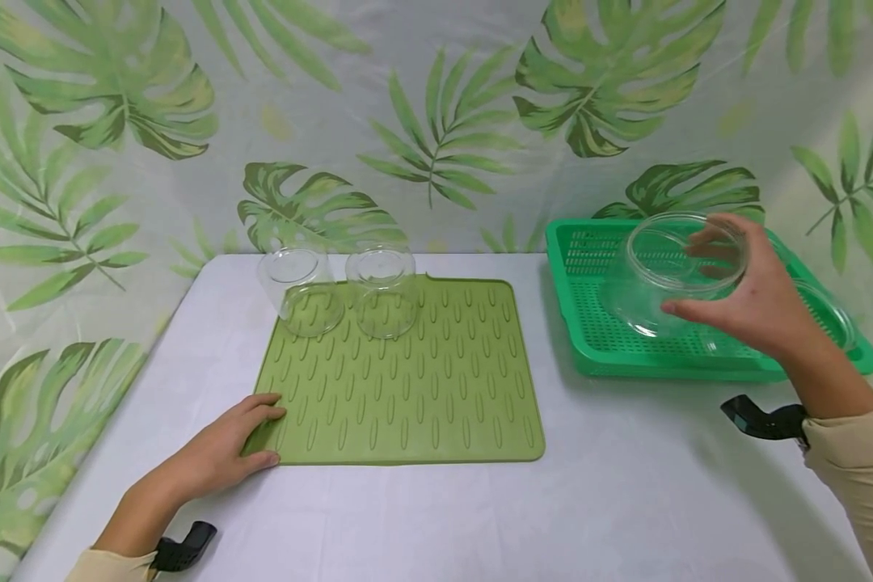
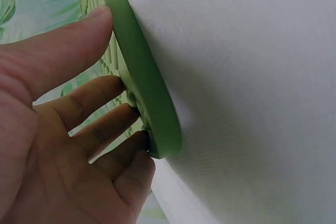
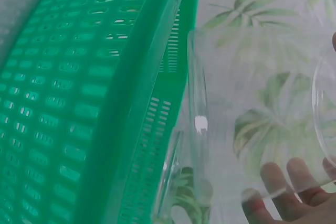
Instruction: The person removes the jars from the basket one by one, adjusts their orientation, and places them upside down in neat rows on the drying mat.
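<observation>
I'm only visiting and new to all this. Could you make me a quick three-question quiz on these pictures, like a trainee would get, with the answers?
1. Count: how many clear jars stand on the mat?
2. True or false: the left hand is touching the mat.
3. Fill in the colour: the right hand holds a jar by the ____ basket.

Key: 1. Two. 2. True. 3. Green.

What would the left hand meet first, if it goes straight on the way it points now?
The mat, most likely: the left hand touches it near its left edge. Farther on, the cups may be close to its line, but depth is unclear.
</observation>
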Motion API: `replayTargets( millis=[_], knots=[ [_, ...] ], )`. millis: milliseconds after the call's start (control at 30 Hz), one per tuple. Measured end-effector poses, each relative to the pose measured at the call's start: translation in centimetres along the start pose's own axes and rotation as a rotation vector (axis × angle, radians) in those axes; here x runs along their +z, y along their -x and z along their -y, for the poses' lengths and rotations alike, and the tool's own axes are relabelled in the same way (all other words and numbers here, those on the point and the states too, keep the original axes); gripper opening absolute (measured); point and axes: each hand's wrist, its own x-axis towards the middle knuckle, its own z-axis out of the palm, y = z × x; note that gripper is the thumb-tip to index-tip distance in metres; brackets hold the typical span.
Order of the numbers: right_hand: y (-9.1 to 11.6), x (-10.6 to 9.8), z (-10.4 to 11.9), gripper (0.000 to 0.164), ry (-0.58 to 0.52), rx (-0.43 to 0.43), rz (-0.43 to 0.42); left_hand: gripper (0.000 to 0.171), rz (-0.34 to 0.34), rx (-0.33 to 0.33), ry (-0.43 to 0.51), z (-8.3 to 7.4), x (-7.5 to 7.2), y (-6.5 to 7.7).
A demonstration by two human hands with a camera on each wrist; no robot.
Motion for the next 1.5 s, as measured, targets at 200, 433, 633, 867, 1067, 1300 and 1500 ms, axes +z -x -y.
replayTargets(
  millis=[200,433,633,867,1067,1300,1500],
  knots=[
    [-0.2,0.1,0.2,0.109,0.064,-0.003,-0.016,0.056,-0.005,0.002,-0.005,0.0,0.0,0.0],
    [-0.5,0.5,0.2,0.107,0.112,-0.012,0.012,0.056,-0.007,0.007,-0.007,-0.1,0.0,0.0],
    [-0.6,0.7,0.4,0.110,0.142,0.009,0.032,0.057,-0.004,0.000,-0.007,-0.1,-0.1,0.1],
    [-1.0,0.9,1.3,0.117,0.167,0.052,0.112,0.057,-0.004,-0.010,0.007,-0.2,-0.2,0.2],
    [-1.1,1.2,1.7,0.113,0.177,0.064,0.113,0.054,-0.029,-0.029,0.006,-0.2,-0.3,0.3],
    [-1.6,1.5,2.6,0.110,0.157,0.021,0.090,0.045,-0.172,-0.003,-0.020,-0.3,-1.2,0.7],
    [-1.8,1.8,3.4,0.108,0.152,-0.013,0.080,0.041,-0.358,0.059,-0.038,-0.5,-2.3,1.0]
  ],
)
